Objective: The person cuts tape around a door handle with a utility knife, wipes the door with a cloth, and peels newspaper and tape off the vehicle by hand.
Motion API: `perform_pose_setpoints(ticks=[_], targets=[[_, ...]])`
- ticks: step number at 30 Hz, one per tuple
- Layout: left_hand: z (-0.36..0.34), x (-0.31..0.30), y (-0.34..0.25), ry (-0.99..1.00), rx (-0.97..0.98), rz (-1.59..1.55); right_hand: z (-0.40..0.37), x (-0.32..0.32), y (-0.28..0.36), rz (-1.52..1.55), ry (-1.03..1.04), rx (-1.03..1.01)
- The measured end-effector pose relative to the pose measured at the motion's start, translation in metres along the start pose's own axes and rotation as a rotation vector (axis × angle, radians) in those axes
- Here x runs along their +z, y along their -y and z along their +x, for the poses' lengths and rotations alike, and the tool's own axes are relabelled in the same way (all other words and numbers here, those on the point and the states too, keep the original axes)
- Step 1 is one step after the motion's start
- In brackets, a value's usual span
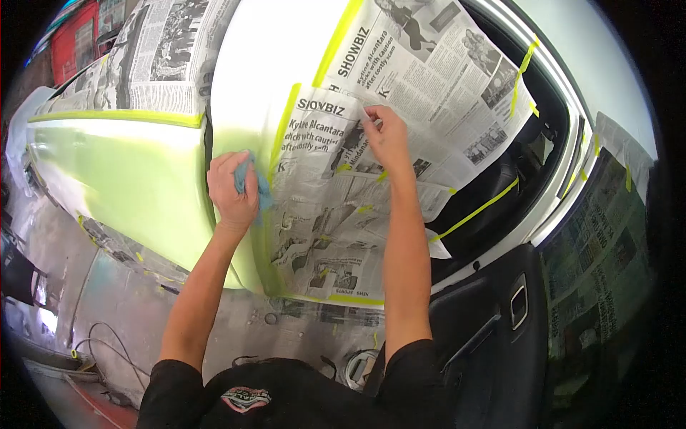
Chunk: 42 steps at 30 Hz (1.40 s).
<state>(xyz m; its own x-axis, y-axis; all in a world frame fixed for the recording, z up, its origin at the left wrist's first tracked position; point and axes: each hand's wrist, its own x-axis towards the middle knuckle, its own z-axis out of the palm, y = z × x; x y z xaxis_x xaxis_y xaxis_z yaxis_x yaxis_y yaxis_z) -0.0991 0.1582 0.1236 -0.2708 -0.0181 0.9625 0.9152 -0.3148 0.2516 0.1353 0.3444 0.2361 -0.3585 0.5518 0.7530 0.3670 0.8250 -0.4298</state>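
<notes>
My left hand (pixel 232 193) is closed around a crumpled blue cloth (pixel 253 182), against the pale yellow-green car panel (pixel 239 250) beside a gap between panels. My right hand (pixel 387 139) pinches the upper edge of a newspaper sheet (pixel 318 136) between thumb and fingers. Yellow masking tape (pixel 286 125) runs along that sheet's left edge, next to the painted panel. Beneath and beyond it lies a larger newspaper sheet (pixel 443 93), also edged in yellow tape.
An open black-lined car door (pixel 486 314) stands at the right, with newspaper (pixel 593 243) taped over its window. To the left, a yellow-green panel (pixel 136 186) meets more newspaper (pixel 157 71). A thin hose (pixel 118 343) lies on the floor at lower left.
</notes>
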Motion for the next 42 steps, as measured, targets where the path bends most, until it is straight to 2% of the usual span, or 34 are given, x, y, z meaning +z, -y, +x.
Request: perform_pose_setpoints(ticks=[3, 6, 9, 12, 15, 18, 24, 27, 33, 38, 41, 42], targets=[[0.0, 0.002, 0.001, -0.001, 0.003, 0.008, -0.012, -0.007, 0.008, 0.037, -0.066, -0.013], [-0.001, 0.003, -0.001, -0.009, -0.011, -0.004, -0.028, -0.008, -0.003, 0.28, 0.029, 0.246], [0.001, 0.003, -0.001, -0.004, -0.011, -0.003, -0.047, -0.004, -0.023, 0.609, 0.063, 0.253], [-0.001, 0.003, -0.002, -0.001, -0.028, -0.01, -0.068, 0.006, -0.017, 0.824, -0.01, 0.296], [0.0, 0.003, -0.001, 0.01, -0.034, -0.014, -0.076, 0.018, -0.015, 0.886, 0.155, 0.345], [0.0, 0.002, -0.002, 0.019, -0.018, -0.018, -0.078, 0.031, -0.031, 0.657, 0.263, 0.349], [0.0, 0.002, 0.0, 0.02, -0.018, -0.021, -0.074, 0.039, -0.05, 0.55, 0.264, 0.244], [-0.001, 0.002, -0.001, 0.011, -0.021, -0.025, -0.073, 0.024, -0.048, 0.447, 0.398, 0.269], [0.0, 0.004, 0.0, 0.006, -0.015, -0.01, -0.072, 0.017, -0.05, 0.587, 0.5, 0.357], [0.003, 0.0, 0.001, 0.021, 0.031, 0.019, -0.081, 0.016, -0.063, 0.63, 0.499, 0.228], [0.005, -0.014, -0.022, 0.013, -0.309, -0.101, -0.096, 0.016, -0.066, 0.714, 0.437, 0.196], [0.002, -0.025, -0.027, 0.0, -0.234, -0.089, -0.095, 0.016, -0.068, 0.743, 0.407, 0.19]])
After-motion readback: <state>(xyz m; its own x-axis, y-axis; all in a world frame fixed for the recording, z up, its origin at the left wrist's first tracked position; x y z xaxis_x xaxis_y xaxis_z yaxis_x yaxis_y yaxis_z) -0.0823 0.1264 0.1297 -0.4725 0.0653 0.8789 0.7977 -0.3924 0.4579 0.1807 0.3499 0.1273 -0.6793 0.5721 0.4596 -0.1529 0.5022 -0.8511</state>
